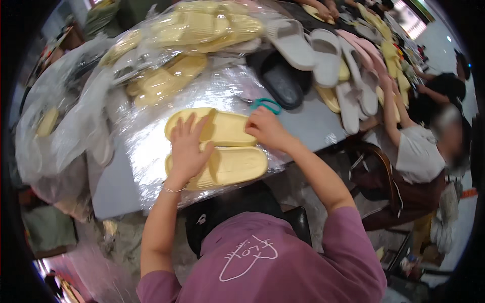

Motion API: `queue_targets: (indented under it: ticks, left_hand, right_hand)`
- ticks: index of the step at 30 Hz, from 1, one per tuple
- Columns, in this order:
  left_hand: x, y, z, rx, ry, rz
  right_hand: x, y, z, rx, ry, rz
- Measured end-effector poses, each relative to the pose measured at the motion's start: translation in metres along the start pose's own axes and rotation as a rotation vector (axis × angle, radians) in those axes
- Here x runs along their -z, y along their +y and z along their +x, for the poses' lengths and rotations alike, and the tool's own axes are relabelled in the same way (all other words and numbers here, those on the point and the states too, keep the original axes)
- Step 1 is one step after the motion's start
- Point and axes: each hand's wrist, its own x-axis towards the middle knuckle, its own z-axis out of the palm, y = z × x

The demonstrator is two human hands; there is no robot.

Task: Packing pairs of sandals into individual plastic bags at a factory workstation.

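Two yellow slippers lie side by side on the table, toes to the left: a far slipper [230,128] and a near slipper [240,165]. My left hand [189,149] is open, with fingers spread across the strap of the far slipper and the thumb by the near one. At the far slipper's heel, my right hand [267,129] is closed, its fingertips bent together against the edge. Whatever they pinch, if anything, is hidden. Just beyond that hand lie scissors with teal handles [268,105].
Clear plastic film [146,151] covers part of the grey table [113,187]. Bagged yellow slippers [197,28] pile up at the back. A black slipper [280,83] and several grey slippers [326,55] lie to the back right. Another person [422,151] sits at the right, arms reaching toward the slippers.
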Motion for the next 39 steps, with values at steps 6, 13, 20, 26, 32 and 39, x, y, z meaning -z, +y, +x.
queue_targets:
  ticks: [6, 13, 20, 26, 32, 39]
  left_hand:
    - [0.0, -0.002, -0.002, -0.006, -0.005, 0.028]
    - [0.003, 0.003, -0.004, -0.011, -0.01, 0.026]
    - [0.0, 0.0, -0.004, -0.026, 0.093, 0.195]
    - [0.023, 0.005, -0.01, 0.182, -0.014, 0.013]
    - [-0.005, -0.01, -0.023, 0.158, 0.194, -0.208]
    - [0.009, 0.02, -0.043, 0.044, 0.174, -0.379]
  right_hand:
    - [0.028, -0.007, -0.039, -0.309, 0.38, 0.489]
    - [0.097, 0.072, -0.183, -0.783, 0.736, 0.444]
    - [0.075, 0.127, -0.209, -0.858, 0.643, 0.386]
    - [0.091, 0.079, -0.173, -0.776, 0.71, -0.198]
    - [0.023, -0.049, -0.051, -0.02, 0.361, -0.047]
    - [-0.044, -0.097, -0.01, 0.169, 0.263, -0.106]
